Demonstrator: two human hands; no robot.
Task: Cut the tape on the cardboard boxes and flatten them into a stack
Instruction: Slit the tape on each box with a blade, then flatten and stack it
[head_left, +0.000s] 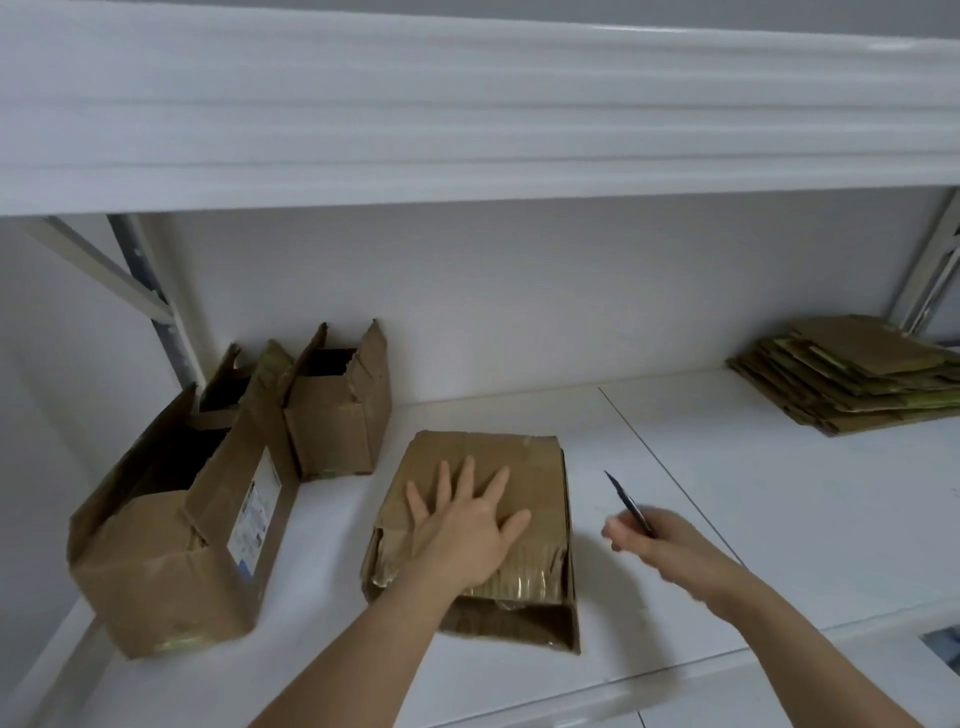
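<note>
Pressing down on a partly collapsed cardboard box (483, 499) at the middle of the white shelf (727, 467), the left hand (467, 525) lies flat with its fingers straight and spread across the upper panel, palm on the cardboard and forearm running back toward 6 o'clock. The step in hand looks like flattening: the box's near end still gapes open, with crumpled flaps and shiny tape showing at its near edge. The right hand (654, 540) is off the box, just beside it at 3 o'clock, its fingers curled round a slim dark craft knife (628, 504) whose tip points up and away toward 11 o'clock; the hand is blurred, so the exact grip is hard to read. By my judgement the next move calls for bringing the blade to whatever tape holds the near end, keeping it well away from the spread fingers, then pushing the panels fully flat. At 9 o'clock a large open box with a white label (176, 525) stands on the shelf, and two smaller open boxes (332, 410) stand behind it near the wall, none yet flattened. Far off at 2 o'clock sits the stack of flattened cardboard (852, 379), where this box should end up.
</note>
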